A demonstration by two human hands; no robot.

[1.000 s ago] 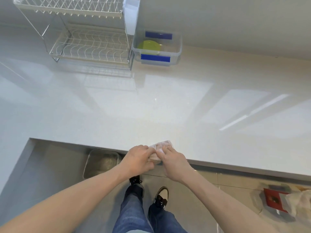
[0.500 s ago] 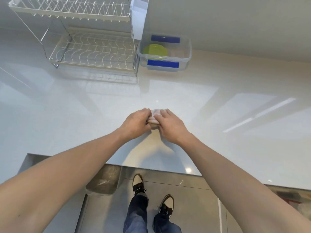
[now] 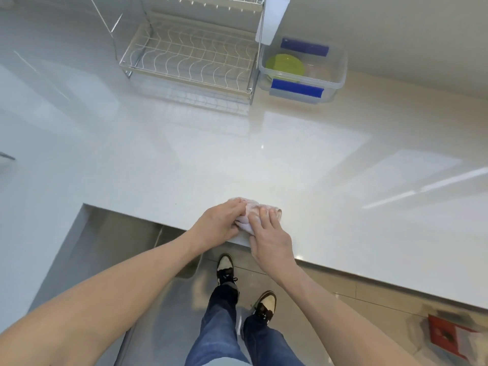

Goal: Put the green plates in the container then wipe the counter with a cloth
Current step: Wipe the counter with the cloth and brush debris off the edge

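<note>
A pale pink cloth lies bunched on the white counter, close to its front edge. My left hand grips the cloth from the left. My right hand presses on it from the right, fingers spread over the top. The green plates sit stacked inside a clear plastic container with blue clips, at the back of the counter against the wall.
A white wire dish rack stands left of the container. The counter has a cut-out at the front left, and below it a metal bin shows. My shoes stand on the tiled floor. A red object lies at the lower right.
Both hands pushed the cloth away across the counter, then pulled it back toward the front edge. The view shifted, and the rack and container look nearer.
</note>
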